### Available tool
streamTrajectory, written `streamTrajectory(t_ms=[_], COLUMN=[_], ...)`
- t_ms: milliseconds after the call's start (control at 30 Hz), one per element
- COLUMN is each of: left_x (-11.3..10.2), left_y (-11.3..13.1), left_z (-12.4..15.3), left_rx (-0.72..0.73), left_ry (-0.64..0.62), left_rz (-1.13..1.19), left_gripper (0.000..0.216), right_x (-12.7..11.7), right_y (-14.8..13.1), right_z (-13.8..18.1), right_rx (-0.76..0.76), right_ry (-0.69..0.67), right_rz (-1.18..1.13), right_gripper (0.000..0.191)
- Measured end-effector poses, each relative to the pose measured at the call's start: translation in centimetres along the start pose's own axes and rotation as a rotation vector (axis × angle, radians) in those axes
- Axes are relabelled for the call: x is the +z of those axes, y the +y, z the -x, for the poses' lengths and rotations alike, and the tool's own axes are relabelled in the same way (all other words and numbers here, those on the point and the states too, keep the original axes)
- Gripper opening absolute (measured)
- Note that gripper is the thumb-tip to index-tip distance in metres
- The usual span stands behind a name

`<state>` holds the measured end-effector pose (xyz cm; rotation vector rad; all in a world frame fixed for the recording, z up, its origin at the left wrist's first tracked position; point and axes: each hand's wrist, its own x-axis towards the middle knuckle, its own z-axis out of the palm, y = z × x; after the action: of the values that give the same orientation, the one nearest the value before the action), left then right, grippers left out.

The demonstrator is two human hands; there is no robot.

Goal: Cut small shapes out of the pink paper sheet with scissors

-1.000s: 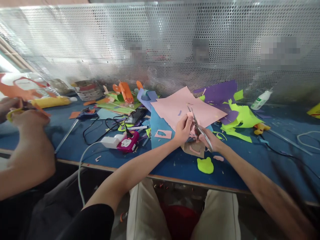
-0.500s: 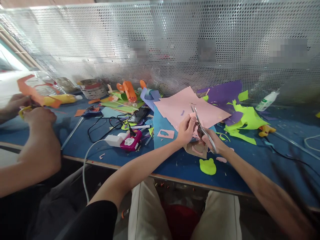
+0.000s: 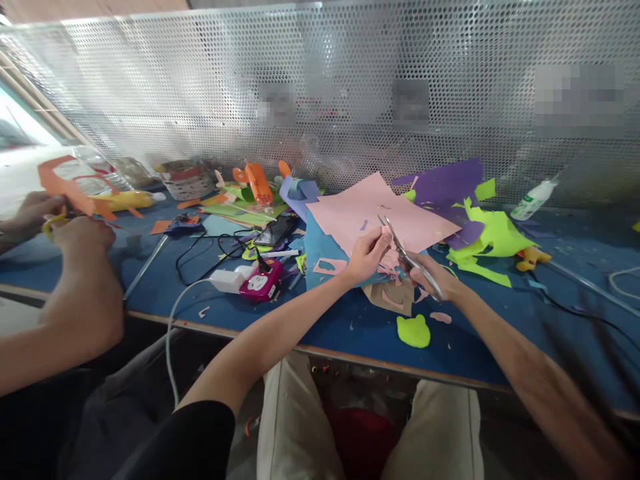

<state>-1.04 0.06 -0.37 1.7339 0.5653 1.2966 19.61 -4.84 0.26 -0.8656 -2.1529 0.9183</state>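
Note:
Between the fingers of my left hand (image 3: 367,255) is a small pink paper piece (image 3: 386,231), mostly covered by the fingertips. My right hand (image 3: 434,275) is closed on a pair of metal scissors (image 3: 397,248), whose blades point up and away, close beside that piece. Under both hands lie a large pink sheet (image 3: 350,210), a blue sheet (image 3: 314,243) and several pink scraps (image 3: 389,265). A pink offcut with a hole (image 3: 341,266) is left of my left hand. Nearer the table edge are a yellow-green cat-head shape (image 3: 414,332) and a small pink oval (image 3: 441,318).
A co-worker's hands (image 3: 83,233) hold orange paper (image 3: 65,183) and yellow-handled scissors at the left. A magenta power adapter (image 3: 261,283) with cables sits left of centre. Purple paper (image 3: 450,187), lime scraps (image 3: 493,237) and a glue bottle (image 3: 534,201) are at the right, before a perforated metal panel (image 3: 325,60).
My right hand and the scissors have shifted slightly right and turned a little. My left hand has moved slightly left, still pinching the pink piece.

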Motion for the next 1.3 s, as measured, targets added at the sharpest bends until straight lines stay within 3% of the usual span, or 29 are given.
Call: streamTrajectory(t_ms=[567,700,800,933,1000,1167,1300], left_x=[0.3,0.2,-0.2,-0.5,-0.7,-1.0,-1.0], left_y=[0.6,0.5,0.5,0.3,-0.1,-1.0,-1.5], left_z=[0.1,-0.1,-0.2,-0.3,-0.4,-0.8,-1.0], left_rx=[-0.043,-0.054,-0.045,-0.067,-0.061,0.08,0.098], left_ry=[-0.011,0.052,0.066,0.012,-0.012,-0.104,-0.27], left_rz=[0.076,0.044,0.005,-0.052,-0.106,-0.396,-0.599], left_gripper=[0.052,0.054,0.055,0.055,0.051,0.037,0.027], right_x=[0.5,0.5,0.8,1.5,1.5,1.3,1.3], right_y=[0.2,0.4,1.3,2.7,3.0,2.2,1.4], right_z=[-0.3,-0.3,-0.5,-1.2,-1.5,-1.9,-2.1], right_rx=[0.02,0.033,0.114,0.26,0.304,0.257,0.229], right_ry=[0.056,0.09,0.16,0.346,0.454,0.644,0.662], right_rz=[0.029,0.0,-0.128,-0.392,-0.42,-0.44,-0.544], right_gripper=[0.06,0.06,0.061,0.069,0.063,0.041,0.037])
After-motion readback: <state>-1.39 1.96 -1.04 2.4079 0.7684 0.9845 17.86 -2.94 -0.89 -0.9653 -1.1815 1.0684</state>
